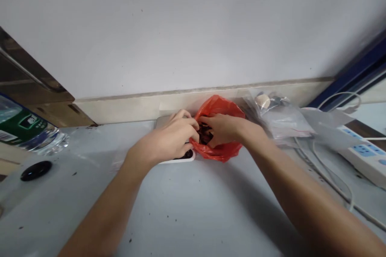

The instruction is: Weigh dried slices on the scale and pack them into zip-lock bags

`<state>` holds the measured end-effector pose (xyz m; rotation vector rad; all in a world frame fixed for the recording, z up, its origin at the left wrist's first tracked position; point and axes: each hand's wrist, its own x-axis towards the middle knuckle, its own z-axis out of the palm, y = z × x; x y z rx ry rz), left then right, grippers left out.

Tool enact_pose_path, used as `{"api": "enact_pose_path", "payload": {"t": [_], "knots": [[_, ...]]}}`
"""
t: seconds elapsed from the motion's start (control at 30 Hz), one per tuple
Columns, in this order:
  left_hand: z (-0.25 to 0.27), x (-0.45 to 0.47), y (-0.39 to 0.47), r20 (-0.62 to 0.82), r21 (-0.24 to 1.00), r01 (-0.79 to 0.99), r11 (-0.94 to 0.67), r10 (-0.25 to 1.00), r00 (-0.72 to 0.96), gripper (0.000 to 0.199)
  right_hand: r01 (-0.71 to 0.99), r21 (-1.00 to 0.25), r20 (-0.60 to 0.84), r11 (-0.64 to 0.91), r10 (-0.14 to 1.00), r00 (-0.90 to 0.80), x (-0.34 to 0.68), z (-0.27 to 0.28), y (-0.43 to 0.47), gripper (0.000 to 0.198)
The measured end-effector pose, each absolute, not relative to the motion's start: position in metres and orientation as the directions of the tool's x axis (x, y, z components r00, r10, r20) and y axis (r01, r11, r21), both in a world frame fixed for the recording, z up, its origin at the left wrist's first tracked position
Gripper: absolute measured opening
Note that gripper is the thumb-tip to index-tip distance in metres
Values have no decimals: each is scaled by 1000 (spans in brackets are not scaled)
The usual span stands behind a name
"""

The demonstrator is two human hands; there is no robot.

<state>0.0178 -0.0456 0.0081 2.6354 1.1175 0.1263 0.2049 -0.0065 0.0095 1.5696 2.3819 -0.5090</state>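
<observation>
A pale wall rises behind a light grey table, with a strip of cream skirting where the two meet. Dark specks are scattered over the tabletop. Close to the skirting stands a red plastic bag, its mouth open upward, dark contents showing inside; what they are is too shadowed to tell.

The left hand comes in from the bag's left side, its fingers bent over the near-left rim and holding it — the bag's edge lies right at the fingertips. Beneath this hand, partly covered, is a flat white-edged device with dark round parts at its corner.

The right hand reaches across the right rim into the mouth. Its fingers and thumb are parted, the tips down among the dark contents; whether they have hold of any piece, I cannot tell.

To the right, just beyond the bag, lie clear plastic bags, then white cables and a white power strip. Well apart on the left are a green-labelled water bottle, tilted in view, and a glossy black oval object.
</observation>
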Motion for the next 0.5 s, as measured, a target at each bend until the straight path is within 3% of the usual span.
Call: {"api": "enact_pose_path", "payload": {"t": [0.1, 0.2, 0.5], "knots": [[9, 16, -45, -117, 317, 721, -617, 729, 675, 26, 930, -154, -430, 334, 825, -367, 195, 10, -4, 46], [13, 15, -47, -109, 328, 727, -603, 740, 664, 25, 938, -160, -421, 309, 838, -347, 192, 9, -2, 35], [15, 12, -45, -117, 378, 722, -579, 744, 658, 24, 960, -145, -408, 238, 870, -278, 190, -7, 10, 43]]}}
